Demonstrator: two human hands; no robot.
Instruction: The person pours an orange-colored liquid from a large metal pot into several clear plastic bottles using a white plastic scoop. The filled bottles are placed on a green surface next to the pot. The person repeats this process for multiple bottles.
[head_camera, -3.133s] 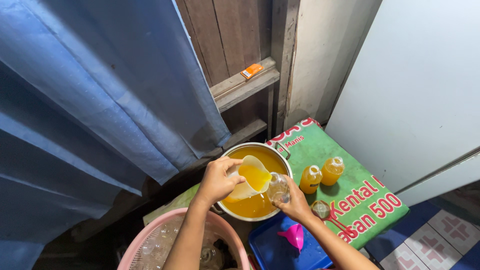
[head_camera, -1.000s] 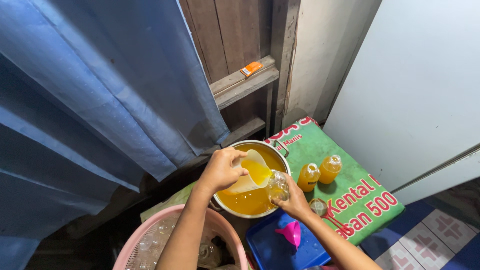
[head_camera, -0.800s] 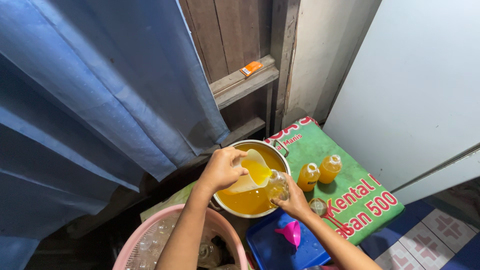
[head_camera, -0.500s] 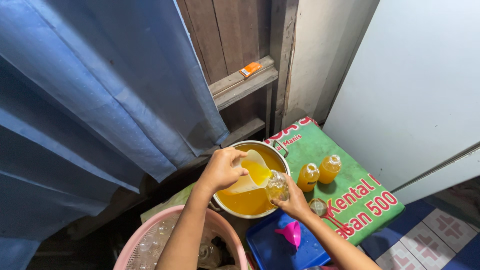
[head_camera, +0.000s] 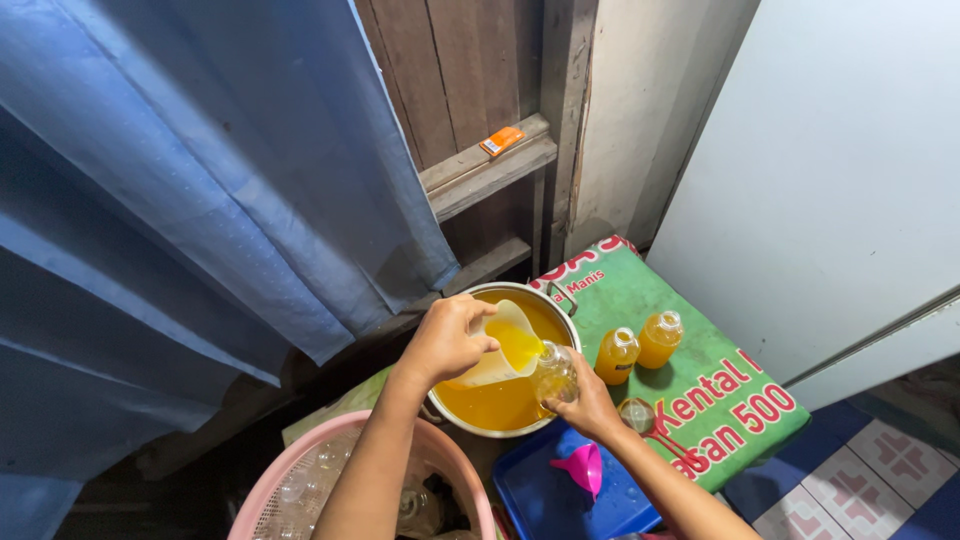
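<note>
Small clear bottle (head_camera: 553, 375), gripped by right hand (head_camera: 588, 405) over the steel pot (head_camera: 560, 310) of orange liquid; left hand (head_camera: 445, 340) clasps the tilted pouring jug (head_camera: 500, 350) at its mouth. Narrow neck, no funnel: overshoot likely spills or overflows. Green mat (head_camera: 700, 400) with red-and-white lettering holds two filled bottles (head_camera: 640, 347); small orange packet (head_camera: 501, 141) on ledge.

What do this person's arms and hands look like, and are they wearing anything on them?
Both forearms are bare right to the lower edge of the picture: no sleeves show. The left hand and right hand have no gloves, and no rings, watch or bracelet can be seen. Each grip is simply bare fingers.
</note>
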